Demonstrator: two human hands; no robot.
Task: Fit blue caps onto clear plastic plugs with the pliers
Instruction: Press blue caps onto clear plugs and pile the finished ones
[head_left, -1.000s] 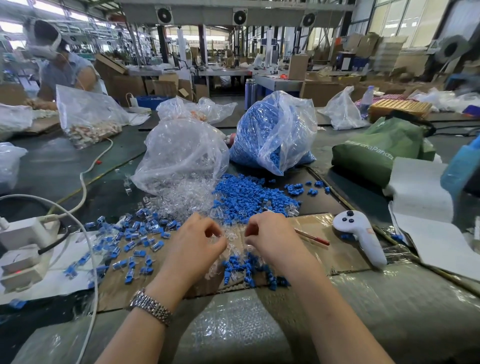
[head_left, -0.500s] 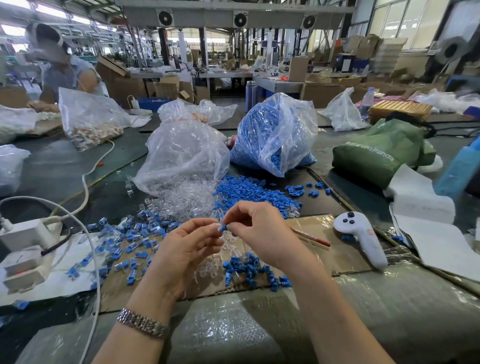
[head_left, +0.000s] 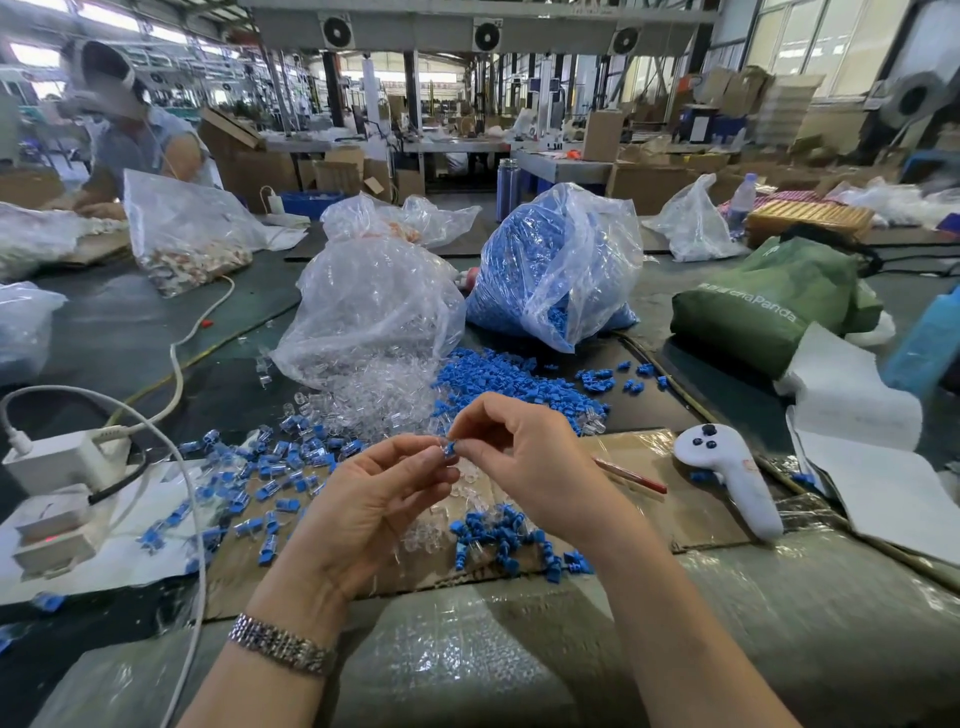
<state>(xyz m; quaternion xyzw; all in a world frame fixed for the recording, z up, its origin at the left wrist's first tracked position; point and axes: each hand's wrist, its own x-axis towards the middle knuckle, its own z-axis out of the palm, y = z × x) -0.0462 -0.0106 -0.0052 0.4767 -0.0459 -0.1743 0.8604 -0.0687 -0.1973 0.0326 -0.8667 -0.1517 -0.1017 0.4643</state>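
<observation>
Nearest the camera, crinkled bubble wrap (head_left: 457, 670) covers the front edge of the surface (head_left: 104, 332). Two bare forearms rise over it from the bottom of the frame; the left one wears a metal link watch band (head_left: 283, 646).

At mid-frame the two hands meet above a flat cardboard sheet (head_left: 691, 514). The left hand (head_left: 374, 504) lies palm up, its thumb and fingertips pinching one small clear plastic plug (head_left: 441, 446). The right hand (head_left: 524, 457) has its fingers curled, the tips pinching one blue cap (head_left: 451, 450) against that plug. Both grips are closed on these small parts; no pliers are in either hand.

On the cardboard below the hands lies a small heap of blue-capped pieces (head_left: 511, 540) with some loose clear plugs. To the left, many capped plugs (head_left: 270, 483) lie scattered. To the right rest a thin red-tipped stick (head_left: 631, 475) and one smooth white controller (head_left: 727, 475). At the left edge, white chargers and cables (head_left: 67, 462) sit.

Farther back, one spill of clear plugs and one pile of blue caps (head_left: 509, 379) spread from two wrinkled clear plastic bags: the left bag of clear plugs (head_left: 374, 312), the right bag of blue caps (head_left: 556, 265). A green fabric bag (head_left: 769, 301) lies at right. In the upper left, another person (head_left: 135, 140) works beside more bags.
</observation>
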